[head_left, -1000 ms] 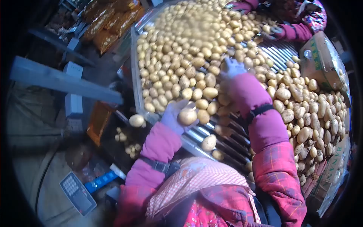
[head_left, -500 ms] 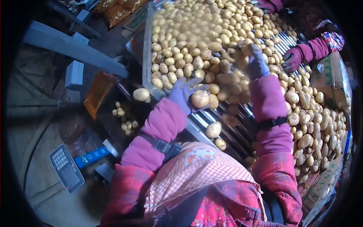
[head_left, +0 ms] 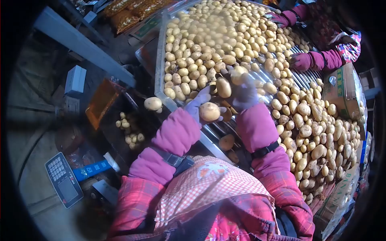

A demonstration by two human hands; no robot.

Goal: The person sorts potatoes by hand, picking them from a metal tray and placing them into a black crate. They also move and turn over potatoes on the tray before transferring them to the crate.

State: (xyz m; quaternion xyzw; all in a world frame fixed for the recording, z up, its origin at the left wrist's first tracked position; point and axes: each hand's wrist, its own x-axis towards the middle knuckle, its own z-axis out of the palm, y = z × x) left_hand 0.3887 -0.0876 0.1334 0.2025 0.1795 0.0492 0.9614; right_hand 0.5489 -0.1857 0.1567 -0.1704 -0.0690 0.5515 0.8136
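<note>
My left hand (head_left: 198, 103), in a lavender glove, is closed around a pale potato (head_left: 210, 111) over the near edge of the metal rollers (head_left: 215, 138). Just to its right is my right hand (head_left: 245, 94), gloved alike and blurred by motion. A smeared pale potato (head_left: 240, 73) sits at its fingers. Between the two hands shows another oval potato (head_left: 223, 87), larger and sharper. Below them a brownish potato (head_left: 226, 142) lies on the rollers. Beyond my hands spreads a thick layer of potatoes (head_left: 193, 56) inside a metal-sided table (head_left: 160, 60).
At the upper right, a co-worker's two gloved hands (head_left: 300, 61) reach over the rollers. Potatoes (head_left: 317, 140) heap at the right beside a cardboard box (head_left: 343, 90). On the left are a scale display (head_left: 64, 180), a metal beam (head_left: 84, 46) and several small potatoes (head_left: 130, 132) lower down.
My right hand has swung left and closer to my left hand. My left hand keeps its potato. Pale potatoes on the near rollers no longer show. The co-worker's nearer hand has shifted left.
</note>
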